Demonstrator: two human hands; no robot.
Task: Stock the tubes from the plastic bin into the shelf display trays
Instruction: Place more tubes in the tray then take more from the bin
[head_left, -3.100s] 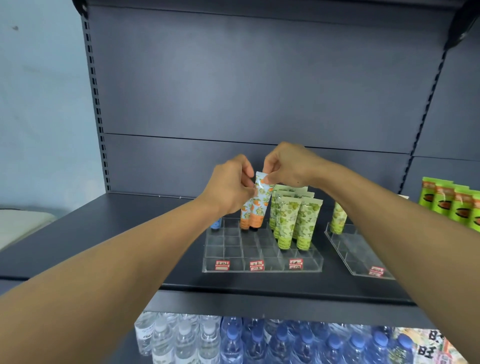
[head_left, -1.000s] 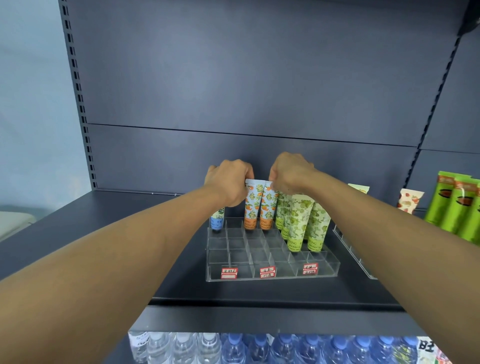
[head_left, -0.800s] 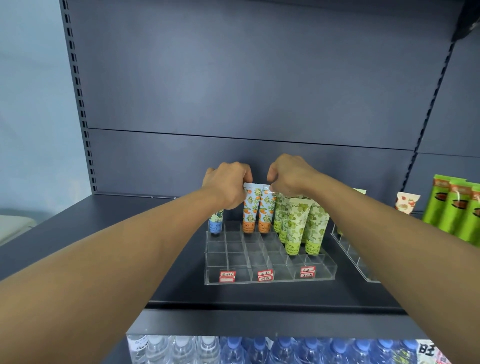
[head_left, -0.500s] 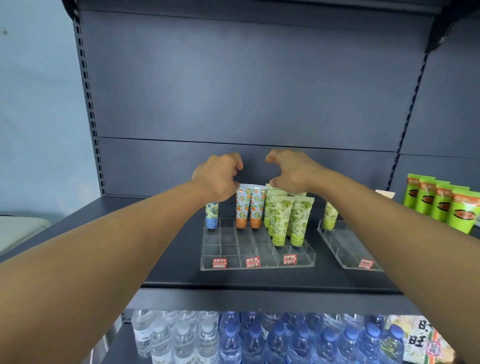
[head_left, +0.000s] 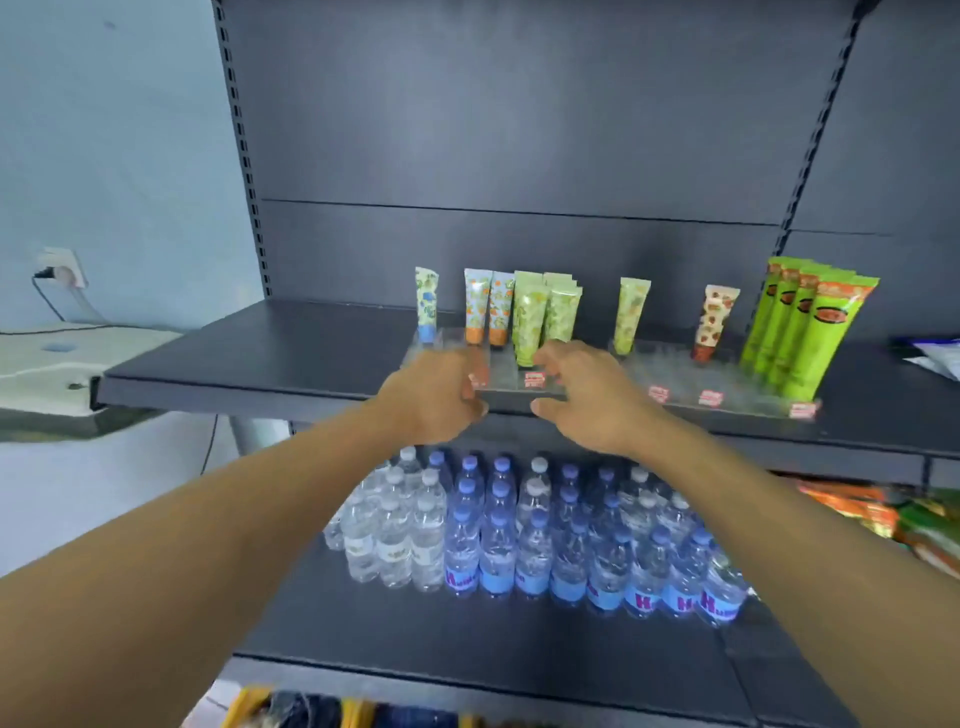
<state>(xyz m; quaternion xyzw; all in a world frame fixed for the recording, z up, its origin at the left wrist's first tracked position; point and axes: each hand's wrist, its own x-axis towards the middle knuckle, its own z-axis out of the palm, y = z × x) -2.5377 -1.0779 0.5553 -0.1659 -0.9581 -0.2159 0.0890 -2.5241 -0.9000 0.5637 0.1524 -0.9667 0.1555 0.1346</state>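
Two bare hands are seen at the front edge of a dark shelf (head_left: 270, 358). The left hand (head_left: 441, 395) has loosely curled fingers and holds nothing; the right hand (head_left: 582, 400) has spread, relaxed fingers, also empty. Just beyond the fingers, a clear display tray (head_left: 540, 387) holds upright tubes (head_left: 527, 322) in its back compartments. The tray could be nudged, and the leaning tubes toppled. The plastic bin is not seen.

A shop: dark metal shelving (head_left: 291, 358) carries clear trays (head_left: 727, 389) with red price tags (head_left: 534, 379) at 12 o'clock, rows of water bottles (head_left: 530, 545) stocked below at 6 o'clock.
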